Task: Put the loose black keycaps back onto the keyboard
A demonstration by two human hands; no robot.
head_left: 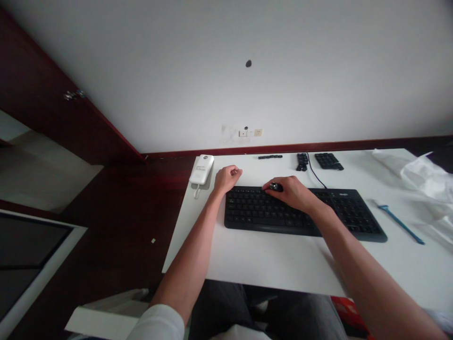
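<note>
A black keyboard [260, 213] lies flat on the white table, its cable running off the back edge. My right hand [288, 191] is over the keyboard's top row, closed around a small dark, shiny object [276, 187] whose kind I cannot make out. At the top left corner of the keyboard, my left hand [227, 178] rests with curled fingers; anything inside them is hidden. Behind the keyboard sit loose black keycaps in groups: a thin row [270, 157], a narrow cluster [302, 162] and a larger block [328, 161].
A white power bank [202, 170] with a short looped cable lies at the table's left edge. On the right are a blue thin-handled brush [401, 224] and crumpled white plastic [421, 177]. Wall sockets [250, 133] sit behind the white table [255, 257].
</note>
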